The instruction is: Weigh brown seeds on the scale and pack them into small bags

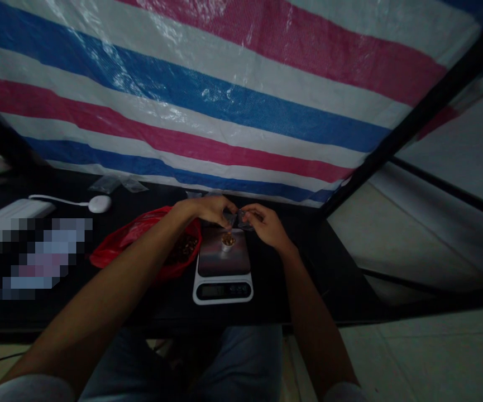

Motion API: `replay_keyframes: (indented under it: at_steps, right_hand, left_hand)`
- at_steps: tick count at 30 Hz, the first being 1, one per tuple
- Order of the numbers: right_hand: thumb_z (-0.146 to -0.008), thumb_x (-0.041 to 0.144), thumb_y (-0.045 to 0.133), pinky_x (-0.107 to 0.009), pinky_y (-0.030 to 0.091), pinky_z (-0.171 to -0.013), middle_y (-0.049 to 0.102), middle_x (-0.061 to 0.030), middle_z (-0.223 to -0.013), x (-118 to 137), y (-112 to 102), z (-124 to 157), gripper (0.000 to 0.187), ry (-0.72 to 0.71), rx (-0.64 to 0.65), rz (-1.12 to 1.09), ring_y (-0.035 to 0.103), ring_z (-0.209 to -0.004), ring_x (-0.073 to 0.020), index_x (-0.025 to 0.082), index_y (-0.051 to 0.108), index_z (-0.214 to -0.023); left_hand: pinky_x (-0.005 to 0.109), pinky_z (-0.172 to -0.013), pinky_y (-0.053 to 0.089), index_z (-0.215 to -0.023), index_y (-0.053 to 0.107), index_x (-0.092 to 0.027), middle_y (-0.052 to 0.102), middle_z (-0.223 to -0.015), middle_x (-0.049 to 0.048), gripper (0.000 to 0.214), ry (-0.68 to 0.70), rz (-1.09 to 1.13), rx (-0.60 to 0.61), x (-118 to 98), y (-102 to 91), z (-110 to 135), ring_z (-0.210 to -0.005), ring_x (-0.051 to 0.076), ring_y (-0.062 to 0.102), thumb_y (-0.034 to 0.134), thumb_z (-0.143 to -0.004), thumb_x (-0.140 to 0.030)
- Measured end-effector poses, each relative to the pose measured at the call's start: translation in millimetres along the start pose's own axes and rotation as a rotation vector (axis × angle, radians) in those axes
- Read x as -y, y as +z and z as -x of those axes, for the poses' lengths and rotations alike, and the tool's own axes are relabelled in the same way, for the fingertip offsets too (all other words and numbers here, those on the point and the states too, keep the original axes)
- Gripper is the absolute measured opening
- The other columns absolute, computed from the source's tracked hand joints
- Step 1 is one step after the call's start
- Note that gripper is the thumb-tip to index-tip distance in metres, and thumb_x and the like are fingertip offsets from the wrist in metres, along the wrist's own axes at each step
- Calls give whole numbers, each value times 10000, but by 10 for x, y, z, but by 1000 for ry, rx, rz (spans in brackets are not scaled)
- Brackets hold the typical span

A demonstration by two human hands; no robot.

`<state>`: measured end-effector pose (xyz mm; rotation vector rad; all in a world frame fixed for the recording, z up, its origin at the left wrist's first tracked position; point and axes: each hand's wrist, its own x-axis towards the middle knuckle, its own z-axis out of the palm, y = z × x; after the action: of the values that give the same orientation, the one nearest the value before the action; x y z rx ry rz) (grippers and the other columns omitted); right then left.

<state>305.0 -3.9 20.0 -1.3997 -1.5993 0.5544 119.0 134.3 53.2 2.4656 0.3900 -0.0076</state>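
Note:
Above the far edge of a digital kitchen scale (224, 268), my left hand (214, 210) and my right hand (267, 226) pinch a small clear plastic bag (246, 222) between them. The fingers of both hands are closed on the film. On the scale's dark plate stands a small white cup (226, 247), filled with tiny gold-coloured pieces too small to name. The scale's display is too dim to read. Under my left forearm lies an open red plastic bag (140, 228) with many small brownish pieces (186, 245) inside, partly hidden by the arm.
Flat clear bags (106, 183) lie at the back left of the black table (266, 301). A white power strip (13, 218) and a round white device (99, 204) on a cable sit at left, near a blurred-out item (51, 254). A striped plastic sheet (207, 106) hangs behind.

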Motion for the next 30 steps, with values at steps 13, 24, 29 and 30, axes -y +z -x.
replay_keyframes:
  at_steps: [13, 24, 29, 30]
  right_hand:
    - [-893, 281, 652, -338, 547, -823, 757, -69, -986, 118, -67, 60, 218, 28, 183, -65, 704, -903, -194, 182, 727, -1073]
    - [-741, 335, 876, -349, 523, -871, 744, -84, -1127, 299, -41, 153, 481, 19, 475, 31, 683, -991, -219, 194, 736, -1179]
    - [-787, 297, 820, -312, 511, -806, 763, -60, -1011, 325, 7, 138, 326, -3, 465, 31, 686, -893, -188, 171, 751, -1080]
    - [-794, 295, 811, -309, 507, -797, 765, -59, -1017, 326, 7, 135, 312, -7, 456, 36, 686, -893, -188, 171, 751, -1074]
  left_hand:
    - [351, -939, 510, -1177, 709, -138, 748, -1172, 122, 460, 65, 236, -362, 335, 106, 108, -1060, 247, 679, 546, -948, -501]
    - [277, -568, 458, -1065, 659, -169, 688, -864, 49, 568, -58, 674, -894, -46, 301, 600, -626, 156, 569, 483, -946, -695]
    - [351, -830, 516, -1069, 653, -149, 714, -972, 87, 523, 38, 444, -753, -134, 489, 753, -910, 230, 671, 531, -953, -644]
    - [359, -843, 520, -1112, 645, -151, 719, -1009, 92, 516, 50, 440, -709, -135, 514, 777, -941, 241, 678, 605, -918, -627]
